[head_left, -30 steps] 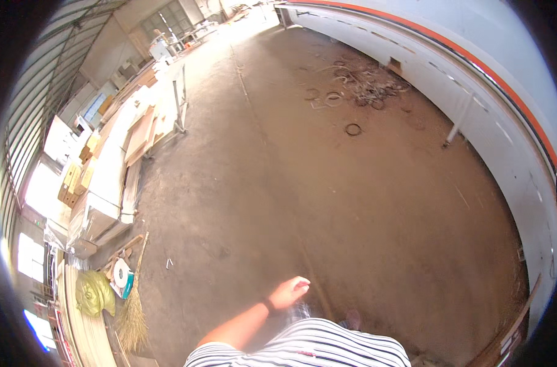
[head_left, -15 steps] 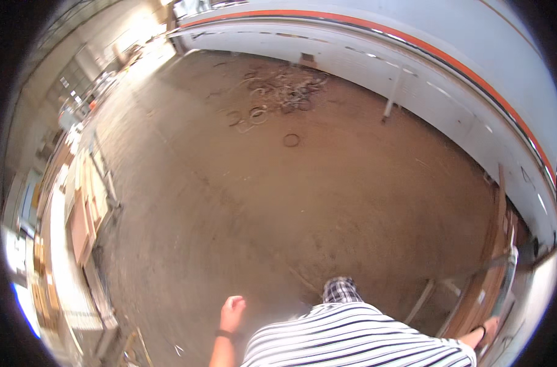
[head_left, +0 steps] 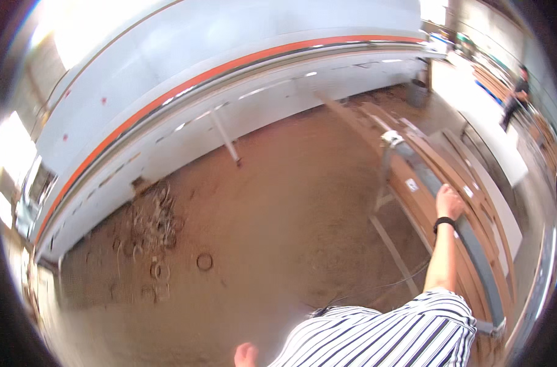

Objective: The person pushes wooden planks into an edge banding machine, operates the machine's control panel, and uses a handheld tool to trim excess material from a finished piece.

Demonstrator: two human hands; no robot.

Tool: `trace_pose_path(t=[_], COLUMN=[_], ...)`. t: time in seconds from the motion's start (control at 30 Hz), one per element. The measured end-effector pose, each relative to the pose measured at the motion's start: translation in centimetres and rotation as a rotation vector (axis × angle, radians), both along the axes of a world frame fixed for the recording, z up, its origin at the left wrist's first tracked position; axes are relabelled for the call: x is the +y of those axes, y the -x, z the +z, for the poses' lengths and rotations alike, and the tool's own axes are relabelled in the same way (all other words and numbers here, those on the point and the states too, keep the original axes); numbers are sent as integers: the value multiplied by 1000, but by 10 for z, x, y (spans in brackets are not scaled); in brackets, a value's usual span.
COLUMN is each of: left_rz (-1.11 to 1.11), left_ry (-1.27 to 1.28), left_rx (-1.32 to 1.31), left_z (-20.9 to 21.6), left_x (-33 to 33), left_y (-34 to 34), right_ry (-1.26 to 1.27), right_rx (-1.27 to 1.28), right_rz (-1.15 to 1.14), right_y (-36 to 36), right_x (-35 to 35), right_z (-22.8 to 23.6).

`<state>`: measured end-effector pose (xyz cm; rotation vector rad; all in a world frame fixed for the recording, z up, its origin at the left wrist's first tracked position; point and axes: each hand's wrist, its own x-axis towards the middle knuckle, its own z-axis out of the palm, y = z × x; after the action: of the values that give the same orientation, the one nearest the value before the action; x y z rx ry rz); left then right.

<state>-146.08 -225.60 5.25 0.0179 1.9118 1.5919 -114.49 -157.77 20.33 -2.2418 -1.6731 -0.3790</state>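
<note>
Right hand [head_left: 451, 203] lay at grey rail [head_left: 482, 269], left hand [head_left: 246, 355] well left of it; grips indeterminable; square palm contact seemed best.

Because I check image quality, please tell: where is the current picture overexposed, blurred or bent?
In the head view, a window at left is blown white, floor debris and the left hand look soft, and the orange stripe bows strongly.
</note>
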Motion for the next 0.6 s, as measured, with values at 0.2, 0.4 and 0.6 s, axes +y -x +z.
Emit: trace_pose_path(t=[0.2, 0.4, 0.6], left_rz=[-534, -1035, -1261], left_ry=[29, -52, -248], left_rx=[426, 737, 391], left_z=[63, 100, 136], left_x=[94, 305, 449], left_y=[193, 246, 203], right_ry=[-103, -351, -87], right_rx=[-22, 10, 121], right_rz=[157, 346, 294], right_y=[58, 86, 70], right_x=[-99, -154, -247], right_z=[7, 79, 84])
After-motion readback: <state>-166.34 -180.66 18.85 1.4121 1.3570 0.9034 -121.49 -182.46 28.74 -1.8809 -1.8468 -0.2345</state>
